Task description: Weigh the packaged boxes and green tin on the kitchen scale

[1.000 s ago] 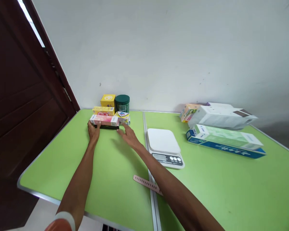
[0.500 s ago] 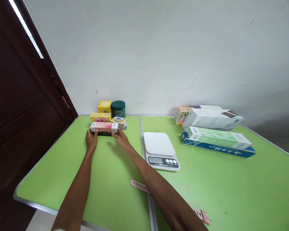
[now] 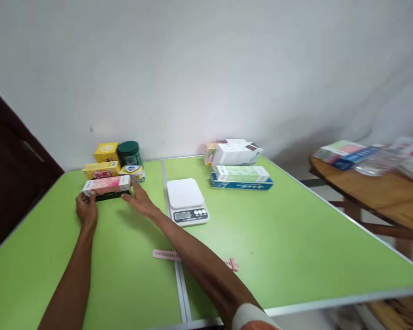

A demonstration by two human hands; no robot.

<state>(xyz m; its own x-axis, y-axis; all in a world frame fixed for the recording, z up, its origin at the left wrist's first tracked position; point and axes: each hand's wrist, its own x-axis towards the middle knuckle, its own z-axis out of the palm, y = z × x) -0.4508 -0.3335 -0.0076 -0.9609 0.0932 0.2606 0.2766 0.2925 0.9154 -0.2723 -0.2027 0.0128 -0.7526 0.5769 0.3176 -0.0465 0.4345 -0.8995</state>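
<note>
A pink and white carton (image 3: 106, 184) lies on top of a flat black box (image 3: 112, 195) at the table's left side. My left hand (image 3: 86, 211) is closed around the left end of this pair, its thumb on the front. At the other end, my right hand (image 3: 138, 199) has its thumb low at the front corner and its fingers against the end. Just behind stand a long yellow box (image 3: 101, 170), a yellow cube-shaped box (image 3: 106, 151), a green-lidded jar (image 3: 129, 153) and a small yellow and white box (image 3: 132, 171).
A white digital scale (image 3: 185, 195) sits by the table seam. A pink strap (image 3: 165, 255) runs under my right forearm. Farther right, a green and white carton (image 3: 242, 173) rests on a blue box (image 3: 241, 184), before white boxes (image 3: 236, 154). A wooden table (image 3: 371, 192) holds packages.
My view has swung to the right, so the door shows less and the wooden table has come into view. Both hands stay at the pink carton's ends.
</note>
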